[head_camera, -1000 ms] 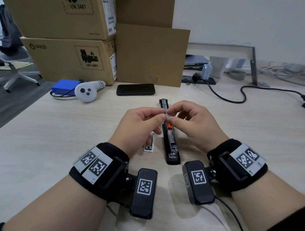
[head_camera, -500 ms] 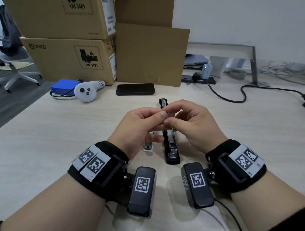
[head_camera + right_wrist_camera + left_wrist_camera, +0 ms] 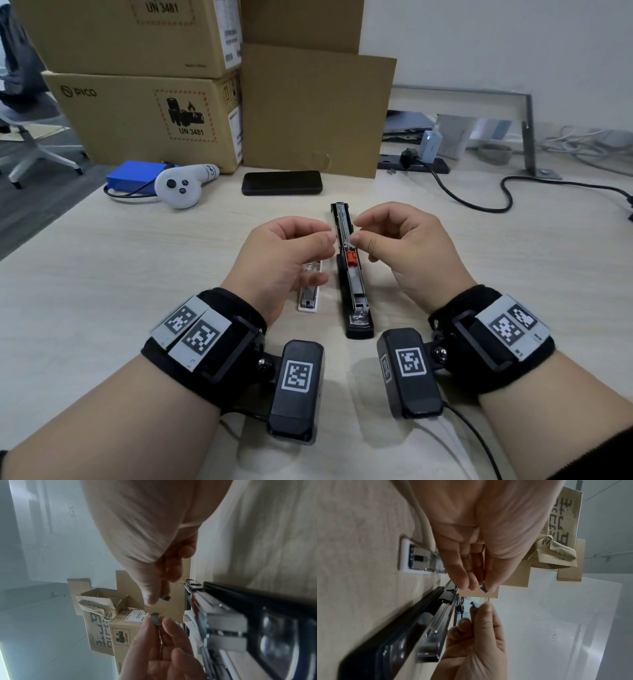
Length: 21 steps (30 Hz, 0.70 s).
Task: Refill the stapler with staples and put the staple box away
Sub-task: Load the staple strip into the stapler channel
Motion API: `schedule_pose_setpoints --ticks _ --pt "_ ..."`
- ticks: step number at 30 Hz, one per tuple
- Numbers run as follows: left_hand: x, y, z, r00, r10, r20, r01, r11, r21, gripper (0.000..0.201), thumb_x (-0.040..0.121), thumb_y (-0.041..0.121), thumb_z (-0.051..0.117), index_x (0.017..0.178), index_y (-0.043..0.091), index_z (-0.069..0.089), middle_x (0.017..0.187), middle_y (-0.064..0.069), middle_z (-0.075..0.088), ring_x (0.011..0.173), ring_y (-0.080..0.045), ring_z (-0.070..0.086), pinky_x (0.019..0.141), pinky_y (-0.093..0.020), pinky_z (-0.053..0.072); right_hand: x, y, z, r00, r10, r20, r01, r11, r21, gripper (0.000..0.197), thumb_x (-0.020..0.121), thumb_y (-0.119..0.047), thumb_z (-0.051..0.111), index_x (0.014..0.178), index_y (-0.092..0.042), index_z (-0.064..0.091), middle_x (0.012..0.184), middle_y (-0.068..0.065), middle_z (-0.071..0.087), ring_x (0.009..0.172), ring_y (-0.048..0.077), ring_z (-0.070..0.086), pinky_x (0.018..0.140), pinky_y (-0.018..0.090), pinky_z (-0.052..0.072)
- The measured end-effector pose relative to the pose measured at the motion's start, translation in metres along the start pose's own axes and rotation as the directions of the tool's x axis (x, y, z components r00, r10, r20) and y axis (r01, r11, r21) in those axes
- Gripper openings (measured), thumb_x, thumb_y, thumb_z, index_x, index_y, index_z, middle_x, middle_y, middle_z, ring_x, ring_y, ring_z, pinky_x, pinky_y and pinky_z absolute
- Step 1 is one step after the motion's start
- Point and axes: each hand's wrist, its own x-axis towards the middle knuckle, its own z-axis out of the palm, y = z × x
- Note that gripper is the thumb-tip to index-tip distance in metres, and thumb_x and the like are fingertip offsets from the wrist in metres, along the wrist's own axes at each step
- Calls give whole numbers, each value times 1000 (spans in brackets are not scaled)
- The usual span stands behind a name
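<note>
Nearest, both wrists w/ black straps hover over the pale table [image 3: 102, 274]. Left hand [image 3: 284, 253] is raised, thumb & fingertips pinched on a short strip of staples [image 3: 483, 588]. Right hand [image 3: 407, 250] is level w/ it, thumb & forefinger pinched on a second short staple piece [image 3: 475, 605]. The two pieces sit just apart, not touching, seen in both wrist views; head view blurs them, so I can't tell which is longer.

Between the hands, on the table, lies the black stapler [image 3: 352, 274], flipped open lengthwise, metal channel up, orange pusher [image 3: 351, 257] abt halfway along it. Just left of the stapler, partly under the left hand, the small white staple box [image 3: 310, 294] lies open w/ metal staples inside, near the stapler but apart.

Farther back: black phone [image 3: 282, 182] flat on the table, white controller [image 3: 183, 185] & blue pack [image 3: 135, 174] to its left, black cable [image 3: 507, 195] snaking off right. Behind those, stacked cardboard boxes [image 3: 147, 120] & a leaning cardboard sheet [image 3: 315, 113] against the wall
</note>
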Motion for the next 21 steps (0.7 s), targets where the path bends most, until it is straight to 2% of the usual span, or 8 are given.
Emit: schedule_pose_setpoints --ticks 5,9,12,14,21 --pt "0 0 1 1000 -8 -17 8 1000 14 8 86 8 77 85 16 76 82 -1 74 76 -11 72 54 -26 56 -1 3 -1 996 79 34 -75 990 -121 5 85 -10 79 83 -13 76 82 11 77 70 10 65 70 26 52" --pt "0 0 1 1000 -5 -17 6 999 32 7 87 9 76 85 16 76 85 -2 73 76 -11 71 56 -27 57 -2 5 1 996 85 27 -81 989 -128 8 87 -6 73 88 -13 74 88 15 76 76 17 68 76 34 55" --pt "0 -1 2 1000 -1 -14 1 999 38 7 87 9 76 86 16 75 83 -1 73 74 -9 71 55 -26 57 -2 6 1 994 92 57 -84 987 -134 11 87 -3 70 90 -12 75 87 14 76 75 20 72 74 27 55" --pt "0 -1 2 1000 4 -12 -3 999 41 7 87 9 76 86 16 75 82 0 72 72 -8 71 55 -26 57 -3 4 1 992 92 81 -80 987 -136 12 88 -2 69 91 -11 76 86 11 78 73 16 74 74 22 56" --pt "0 -1 2 1000 3 -12 -2 999 50 7 88 9 76 86 16 75 79 1 72 71 -8 70 55 -26 56 -2 4 0 990 83 116 -56 975 -216 14 90 -6 69 90 -17 78 86 3 78 82 15 73 79 22 55"
